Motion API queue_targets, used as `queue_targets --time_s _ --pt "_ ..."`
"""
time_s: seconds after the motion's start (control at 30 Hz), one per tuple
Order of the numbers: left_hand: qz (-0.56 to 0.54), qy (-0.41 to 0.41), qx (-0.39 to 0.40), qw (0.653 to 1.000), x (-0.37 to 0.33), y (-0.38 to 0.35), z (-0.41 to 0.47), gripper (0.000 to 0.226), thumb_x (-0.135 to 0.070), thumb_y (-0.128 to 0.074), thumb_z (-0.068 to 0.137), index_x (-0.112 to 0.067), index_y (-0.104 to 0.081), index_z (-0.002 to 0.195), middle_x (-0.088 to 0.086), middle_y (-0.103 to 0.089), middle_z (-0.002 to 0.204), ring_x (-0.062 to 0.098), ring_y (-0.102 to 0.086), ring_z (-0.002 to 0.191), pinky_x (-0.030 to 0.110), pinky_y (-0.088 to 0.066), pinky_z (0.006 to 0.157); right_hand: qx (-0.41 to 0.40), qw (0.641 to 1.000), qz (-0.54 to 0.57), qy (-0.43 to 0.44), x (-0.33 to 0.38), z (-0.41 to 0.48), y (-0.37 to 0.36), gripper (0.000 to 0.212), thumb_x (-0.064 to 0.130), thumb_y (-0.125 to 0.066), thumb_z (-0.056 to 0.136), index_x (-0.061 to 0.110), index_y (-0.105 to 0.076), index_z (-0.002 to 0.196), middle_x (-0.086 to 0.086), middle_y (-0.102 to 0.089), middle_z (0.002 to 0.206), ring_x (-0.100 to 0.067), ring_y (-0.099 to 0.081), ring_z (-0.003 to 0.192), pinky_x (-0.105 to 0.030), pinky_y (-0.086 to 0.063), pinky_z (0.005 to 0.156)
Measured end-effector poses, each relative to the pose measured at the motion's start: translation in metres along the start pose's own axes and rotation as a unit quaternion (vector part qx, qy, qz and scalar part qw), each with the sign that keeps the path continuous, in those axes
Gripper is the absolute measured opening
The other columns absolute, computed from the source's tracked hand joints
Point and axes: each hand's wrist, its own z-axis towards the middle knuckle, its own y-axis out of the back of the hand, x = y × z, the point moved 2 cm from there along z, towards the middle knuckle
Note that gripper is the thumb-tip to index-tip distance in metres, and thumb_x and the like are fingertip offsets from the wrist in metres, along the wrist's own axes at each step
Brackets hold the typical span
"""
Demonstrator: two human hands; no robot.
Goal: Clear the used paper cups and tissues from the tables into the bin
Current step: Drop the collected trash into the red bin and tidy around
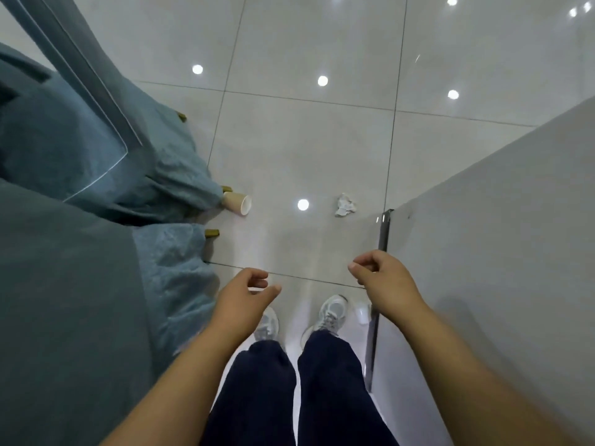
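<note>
the paper cup lies on its side on the floor, ahead of the left hand, its long axis running left to right with the open mouth facing the crumpled tissue, which sits well to the cup's right and ahead of the right hand. both hands hang loosely curled, holding nothing, so the left looks nearer the cup. the cup's base sits just beside a gold chair leg under the blue chair cover to its left, which may crowd a reach.
</note>
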Motion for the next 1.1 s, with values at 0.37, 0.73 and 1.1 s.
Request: queue_targets --time_s 0.37,0.73,1.1 --pt "0.033 0.021 0.059 0.997 0.050 -0.064 0.156 0.022 -0.029 -0.069 0.085 -0.028 -0.056 0.103 -0.011 -0.060 0.101 0.003 -0.058 0.089 0.019 -0.044 0.066 -0.008 0.998 -0.035 -0.048 -0.069 0.146 -0.041 0.011 0.030 -0.061 0.090 0.019 -0.061 0.095 0.005 -0.061 0.083 -0.011 -0.059 0.079 -0.022 -0.044 0.064" --pt "0.097 0.002 0.080 0.992 0.140 -0.126 0.331 0.028 -0.036 -0.066 0.086 -0.025 -0.056 0.110 -0.013 -0.059 0.098 0.001 -0.056 0.085 0.020 -0.042 0.064 0.014 0.992 -0.093 -0.088 -0.189 0.302 -0.130 0.017 0.034 -0.057 0.093 0.020 -0.058 0.102 0.003 -0.061 0.093 -0.012 -0.057 0.084 -0.022 -0.043 0.067" --pt "0.267 -0.159 0.027 0.950 0.100 -0.156 0.529 0.037 -0.041 -0.066 0.084 -0.022 -0.058 0.114 -0.003 -0.062 0.109 0.017 -0.058 0.095 0.028 -0.042 0.077 0.029 0.923 -0.383 -0.005 -0.217 0.491 -0.136 0.040 0.035 -0.050 0.095 0.018 -0.046 0.132 -0.007 -0.054 0.128 -0.024 -0.054 0.111 -0.038 -0.046 0.094"
